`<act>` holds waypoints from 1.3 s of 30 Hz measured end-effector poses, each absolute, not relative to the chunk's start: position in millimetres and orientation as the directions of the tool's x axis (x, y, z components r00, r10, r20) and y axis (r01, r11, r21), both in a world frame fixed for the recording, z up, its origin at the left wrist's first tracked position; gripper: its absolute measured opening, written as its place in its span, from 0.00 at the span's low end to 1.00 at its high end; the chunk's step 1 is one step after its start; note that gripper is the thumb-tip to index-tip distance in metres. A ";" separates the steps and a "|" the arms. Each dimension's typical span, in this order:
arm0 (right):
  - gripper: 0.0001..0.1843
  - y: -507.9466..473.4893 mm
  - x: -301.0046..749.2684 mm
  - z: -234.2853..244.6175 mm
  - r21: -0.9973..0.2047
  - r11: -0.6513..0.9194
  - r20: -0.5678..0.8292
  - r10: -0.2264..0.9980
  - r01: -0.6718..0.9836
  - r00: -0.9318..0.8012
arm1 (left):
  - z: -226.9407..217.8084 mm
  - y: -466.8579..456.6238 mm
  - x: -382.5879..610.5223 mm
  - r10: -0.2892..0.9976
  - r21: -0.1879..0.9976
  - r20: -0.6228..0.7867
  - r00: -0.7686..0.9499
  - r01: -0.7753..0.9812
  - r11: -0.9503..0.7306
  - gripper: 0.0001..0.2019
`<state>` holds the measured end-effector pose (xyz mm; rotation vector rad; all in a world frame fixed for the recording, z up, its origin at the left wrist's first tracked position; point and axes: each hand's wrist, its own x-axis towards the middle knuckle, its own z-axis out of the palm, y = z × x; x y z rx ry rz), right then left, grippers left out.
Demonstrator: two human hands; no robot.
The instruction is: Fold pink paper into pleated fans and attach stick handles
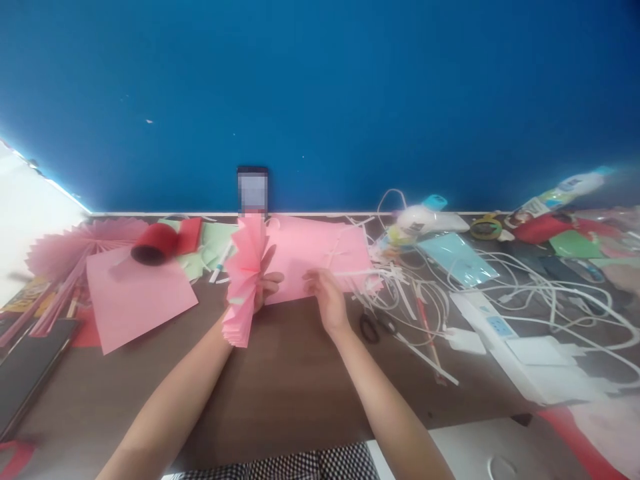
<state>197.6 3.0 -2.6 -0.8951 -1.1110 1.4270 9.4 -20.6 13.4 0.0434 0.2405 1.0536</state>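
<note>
My left hand [269,287] is closed on a pink accordion-folded paper [244,280], which stands upright with its pleats fanned a little. The folds hide part of that hand. To its right, my right hand [325,293] hovers over or touches a flat pink sheet [315,247]; its fingers are loosely bent and apart, and I see nothing clear between them. Thin white strips [400,287] lie heaped just right of this hand. A pair of dark-handled scissors [370,327] rests nearby on the brown table [280,387].
On the left are a finished-looking pink paper fan [90,243], another pink sheet [143,297] and a red roll [155,244]. A phone [253,190] leans on the blue wall. White cables and a power strip [493,333] spread across the right side.
</note>
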 end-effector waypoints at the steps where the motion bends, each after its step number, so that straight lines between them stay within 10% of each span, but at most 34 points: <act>1: 0.09 -1.1 194.9 -0.1 -0.973 0.052 0.089 0.984 -0.225 -0.156 | 22.0 -22.1 7.9 0.826 0.126 -0.178 0.535 -0.820 0.558 0.18; 14: 0.12 -30.5 184.1 24.9 -0.710 0.677 0.651 0.736 0.192 -0.186 | 41.4 -25.1 28.5 0.748 0.178 -0.279 0.602 -0.733 0.657 0.23; 29: 0.10 -17.7 193.7 20.5 -0.900 0.406 0.406 0.913 0.159 -0.030 | 27.0 -1.9 20.2 0.292 0.262 -0.180 0.939 -0.240 0.935 0.12; 39: 0.05 -21.1 210.9 53.9 -0.610 0.686 0.614 0.725 0.396 -0.312 | 14.7 4.3 32.1 0.264 0.260 -0.216 0.940 -0.205 0.944 0.08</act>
